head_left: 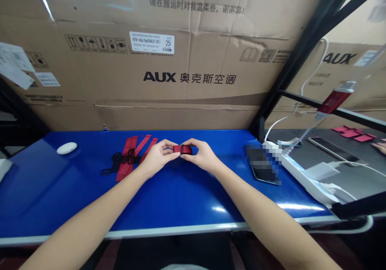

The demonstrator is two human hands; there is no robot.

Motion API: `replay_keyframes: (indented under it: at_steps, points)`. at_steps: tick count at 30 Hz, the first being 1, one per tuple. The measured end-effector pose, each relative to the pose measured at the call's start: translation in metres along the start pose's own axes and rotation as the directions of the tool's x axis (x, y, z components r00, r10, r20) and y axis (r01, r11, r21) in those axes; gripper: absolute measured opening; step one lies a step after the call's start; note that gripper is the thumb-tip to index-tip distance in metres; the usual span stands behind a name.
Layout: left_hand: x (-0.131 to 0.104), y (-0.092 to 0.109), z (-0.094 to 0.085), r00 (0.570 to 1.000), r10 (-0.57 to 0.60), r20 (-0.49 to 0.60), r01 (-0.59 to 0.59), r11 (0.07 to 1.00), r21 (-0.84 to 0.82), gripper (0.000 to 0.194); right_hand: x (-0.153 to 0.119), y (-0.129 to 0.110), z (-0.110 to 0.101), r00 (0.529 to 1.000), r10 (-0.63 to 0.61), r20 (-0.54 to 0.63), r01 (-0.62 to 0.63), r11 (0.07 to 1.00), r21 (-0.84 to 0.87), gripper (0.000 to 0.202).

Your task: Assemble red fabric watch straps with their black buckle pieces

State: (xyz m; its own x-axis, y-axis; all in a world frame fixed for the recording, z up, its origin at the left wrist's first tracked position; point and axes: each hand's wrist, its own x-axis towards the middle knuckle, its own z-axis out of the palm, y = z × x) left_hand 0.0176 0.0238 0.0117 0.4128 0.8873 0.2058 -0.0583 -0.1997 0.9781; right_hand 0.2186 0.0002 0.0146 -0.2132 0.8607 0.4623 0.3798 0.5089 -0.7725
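Between my two hands, just above the blue table [193, 197], is a short red webbing strap [177, 149] with a black buckle [182, 149] on it. My left hand [159, 155] pinches the strap's left end between thumb and fingers. From the other side my right hand [201, 154] grips the strap at the buckle, thumb below and fingers above. To the left of my left hand lie several loose red straps [128, 161], with black plastic buckles [116, 163] heaped on and beside them.
A white oval object [66, 148] lies at the far left. On the right are a dark phone [265, 172], partly blurred out, and a white power strip [307, 181] with cables. Cardboard [193, 117] walls off the back. Another person's hand [380, 147] shows at the right edge.
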Motion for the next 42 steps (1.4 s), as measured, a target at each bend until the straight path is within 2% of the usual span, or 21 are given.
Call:
replay_keyframes:
  at_steps: [5, 9, 15, 17, 20, 23, 27, 29, 33, 36, 39, 42]
  points:
    - [-0.002, 0.0, 0.007, 0.999, -0.033, -0.019, 0.031, 0.994, -0.103, 0.033, -0.002, -0.005, 0.003, 0.999, -0.044, 0.023, 0.044, 0.999, -0.021, 0.031]
    - [0.0, -0.002, 0.005, 0.996, -0.085, -0.01, 0.082, 0.987, -0.141, 0.034, -0.002, -0.007, 0.001, 0.994, -0.088, 0.068, 0.089, 0.996, -0.015, 0.031]
    - [0.006, -0.008, -0.008, 0.966, -0.227, -0.124, 0.23, 0.973, 0.009, 0.031, 0.005, 0.012, -0.014, 0.982, -0.025, 0.19, 0.074, 0.964, -0.257, 0.027]
    - [0.006, -0.01, -0.01, 0.967, -0.224, -0.123, 0.238, 0.964, 0.114, 0.027, 0.008, 0.022, -0.017, 0.973, -0.005, 0.231, 0.073, 0.955, -0.288, 0.028]
    - [0.003, -0.011, -0.009, 0.99, -0.141, -0.028, 0.142, 0.927, 0.347, 0.023, 0.014, 0.036, -0.018, 0.971, -0.006, 0.238, 0.077, 0.953, -0.292, 0.034]
    - [-0.004, -0.011, -0.008, 0.996, -0.034, 0.088, -0.022, 0.83, 0.558, 0.024, 0.021, 0.052, -0.019, 0.979, 0.037, 0.199, 0.017, 0.964, -0.264, 0.046]
    - [-0.009, -0.015, -0.004, 0.957, 0.154, 0.247, -0.284, 0.683, 0.673, 0.018, 0.03, 0.07, -0.021, 0.983, 0.123, 0.133, -0.073, 0.942, -0.327, 0.047]
    - [-0.008, -0.019, -0.001, 0.943, 0.171, 0.285, -0.327, 0.635, 0.7, 0.017, 0.029, 0.075, -0.018, 0.992, 0.106, 0.075, -0.068, 0.916, -0.395, 0.042]
    - [-0.001, -0.026, 0.008, 0.954, 0.176, 0.241, -0.299, 0.593, 0.748, 0.025, 0.016, 0.075, -0.007, 0.997, 0.07, 0.035, -0.039, 0.835, -0.549, 0.039]
    - [0.004, -0.03, 0.009, 0.959, 0.195, 0.205, -0.28, 0.551, 0.786, 0.033, 0.008, 0.069, 0.0, 0.986, 0.149, 0.078, -0.071, 0.787, -0.612, 0.047]
    - [0.004, -0.034, 0.001, 0.978, 0.171, 0.117, -0.185, 0.467, 0.865, 0.044, 0.006, 0.064, 0.002, 0.974, 0.2, 0.105, -0.091, 0.773, -0.628, 0.053]
    - [0.006, -0.039, -0.015, 0.993, 0.121, 0.0, -0.048, 0.395, 0.917, 0.049, 0.006, 0.062, 0.001, 0.971, 0.211, 0.108, -0.095, 0.764, -0.638, 0.054]
